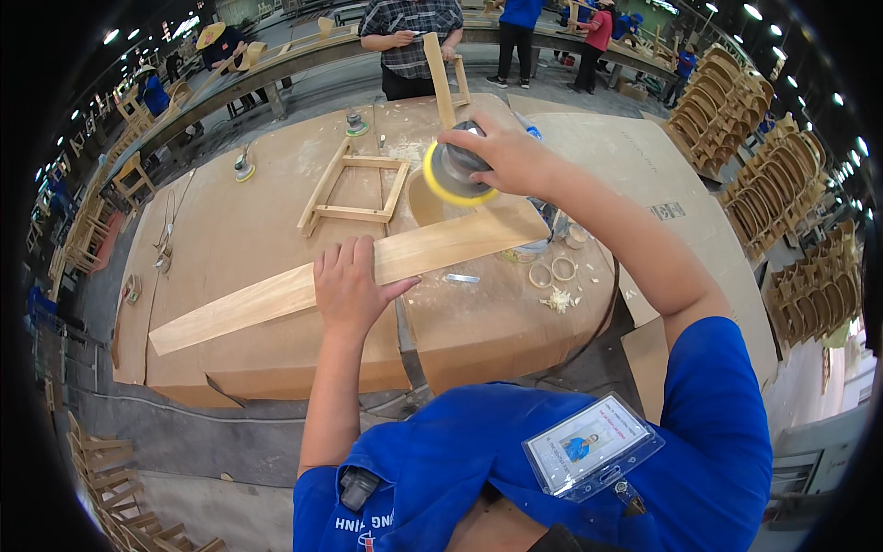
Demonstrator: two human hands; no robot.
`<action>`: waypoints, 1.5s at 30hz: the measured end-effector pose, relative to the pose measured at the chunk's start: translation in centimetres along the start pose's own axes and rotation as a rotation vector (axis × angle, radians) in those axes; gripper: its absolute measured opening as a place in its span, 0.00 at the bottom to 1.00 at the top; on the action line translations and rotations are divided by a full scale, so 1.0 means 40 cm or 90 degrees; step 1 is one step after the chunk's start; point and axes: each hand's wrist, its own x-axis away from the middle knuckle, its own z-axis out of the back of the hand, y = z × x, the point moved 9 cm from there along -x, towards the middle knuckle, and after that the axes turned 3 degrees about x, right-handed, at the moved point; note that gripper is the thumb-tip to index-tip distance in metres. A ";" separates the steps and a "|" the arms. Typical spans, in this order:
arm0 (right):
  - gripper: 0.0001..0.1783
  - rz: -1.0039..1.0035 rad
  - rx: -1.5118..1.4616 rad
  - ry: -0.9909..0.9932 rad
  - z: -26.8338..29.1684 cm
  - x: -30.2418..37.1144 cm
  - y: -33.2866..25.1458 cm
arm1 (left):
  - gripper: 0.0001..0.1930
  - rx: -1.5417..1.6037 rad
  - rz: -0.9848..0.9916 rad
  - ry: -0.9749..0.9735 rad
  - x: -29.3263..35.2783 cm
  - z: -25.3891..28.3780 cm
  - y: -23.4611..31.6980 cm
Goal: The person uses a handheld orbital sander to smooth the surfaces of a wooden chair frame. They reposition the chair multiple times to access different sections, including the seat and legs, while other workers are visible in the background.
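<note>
A long, pale wooden board (248,308) lies at a slant across the covered worktable. My left hand (349,281) holds it near its middle, fingers at the far edge and thumb stretched along the top. My right hand (515,158) grips a round orbital sander (455,168) with a dark body and yellow pad rim. The sander is tilted over the far side of the board's right end; I cannot tell whether its pad touches the wood. Behind the board stands a small wooden frame (361,161).
Two more sanders, one on the left (244,166) and one at the back (356,123), rest on the cardboard-covered table (221,221). Tape rings (552,270) and shavings (559,300) lie right. A person (411,46) stands opposite, beside an upright wooden piece (439,78). Curved chair parts (717,106) are stacked right.
</note>
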 end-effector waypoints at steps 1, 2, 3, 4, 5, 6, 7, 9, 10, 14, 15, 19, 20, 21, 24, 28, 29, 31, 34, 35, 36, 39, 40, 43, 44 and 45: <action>0.38 -0.016 0.002 -0.002 -0.003 -0.006 0.008 | 0.38 -0.004 -0.001 -0.003 -0.001 -0.001 0.001; 0.39 -0.010 -0.008 0.016 0.003 -0.018 0.008 | 0.38 -0.008 -0.002 -0.006 -0.002 -0.001 0.001; 0.39 -0.016 -0.010 0.021 0.004 -0.032 0.011 | 0.38 -0.012 -0.004 -0.009 -0.003 -0.001 0.002; 0.39 -0.022 -0.013 0.025 0.007 -0.041 0.014 | 0.38 -0.007 0.008 -0.025 -0.002 -0.005 -0.002; 0.39 -0.024 -0.010 0.022 0.008 -0.046 0.015 | 0.38 -0.001 0.020 -0.041 -0.001 -0.009 -0.005; 0.40 -0.025 -0.007 0.019 0.009 -0.046 0.017 | 0.38 0.005 0.031 -0.057 0.000 -0.014 -0.009; 0.40 -0.005 -0.010 0.039 0.019 -0.042 0.009 | 0.38 -0.001 0.021 -0.047 -0.001 -0.010 -0.006; 0.39 -0.008 -0.001 -0.001 0.007 -0.017 0.010 | 0.38 -0.011 0.005 -0.024 -0.001 -0.004 -0.001; 0.39 -0.014 0.013 -0.025 -0.002 -0.002 0.011 | 0.38 -0.005 0.004 -0.012 -0.001 -0.001 -0.002; 0.38 -0.009 -0.015 -0.011 -0.005 0.006 0.007 | 0.37 0.009 0.017 -0.018 0.000 -0.006 -0.004; 0.38 -0.018 -0.015 -0.016 -0.008 -0.008 0.010 | 0.37 0.008 0.026 -0.030 0.000 -0.008 -0.007; 0.39 -0.013 0.033 -0.054 -0.020 -0.092 0.012 | 0.37 0.016 0.027 -0.040 0.000 -0.005 -0.004; 0.39 -0.017 0.047 -0.067 -0.022 -0.110 0.015 | 0.37 0.016 0.023 -0.036 0.001 -0.003 -0.002; 0.40 -0.021 0.062 -0.082 -0.024 -0.128 0.018 | 0.37 0.024 0.027 -0.038 0.003 -0.004 -0.003; 0.40 -0.026 0.063 -0.158 -0.042 -0.171 0.017 | 0.37 0.030 0.010 -0.008 0.009 0.005 0.002; 0.39 -0.015 0.104 -0.232 -0.067 -0.234 -0.004 | 0.37 0.025 0.017 -0.023 0.013 -0.002 -0.002; 0.39 -0.021 0.105 -0.244 -0.072 -0.249 -0.009 | 0.37 0.023 0.017 -0.023 0.014 0.000 -0.001; 0.38 -0.035 0.108 -0.266 -0.078 -0.265 -0.014 | 0.37 0.020 0.018 -0.031 0.018 0.001 0.002; 0.37 -0.026 0.100 -0.237 -0.066 -0.249 -0.027 | 0.37 0.014 0.021 -0.045 0.020 0.001 0.001; 0.37 -0.016 0.087 -0.211 -0.057 -0.233 -0.032 | 0.37 0.014 0.018 -0.042 0.020 0.001 0.001; 0.37 -0.005 0.075 -0.186 -0.046 -0.205 -0.033 | 0.37 0.023 0.023 -0.041 0.021 -0.001 -0.001; 0.37 0.004 0.038 -0.099 -0.026 -0.111 -0.035 | 0.37 0.019 0.010 -0.009 0.020 0.000 -0.003; 0.37 0.002 0.025 -0.067 -0.020 -0.084 -0.033 | 0.37 0.015 0.011 -0.017 0.020 -0.006 -0.006; 0.38 -0.005 -0.028 -0.030 -0.013 -0.019 -0.027 | 0.38 0.011 0.013 -0.030 0.016 -0.015 -0.012; 0.37 -0.007 -0.022 -0.025 -0.012 -0.010 -0.026 | 0.38 0.017 0.011 -0.028 0.013 -0.015 -0.012; 0.37 -0.010 -0.015 -0.020 -0.011 -0.009 -0.025 | 0.38 0.027 0.011 -0.027 0.011 -0.014 -0.012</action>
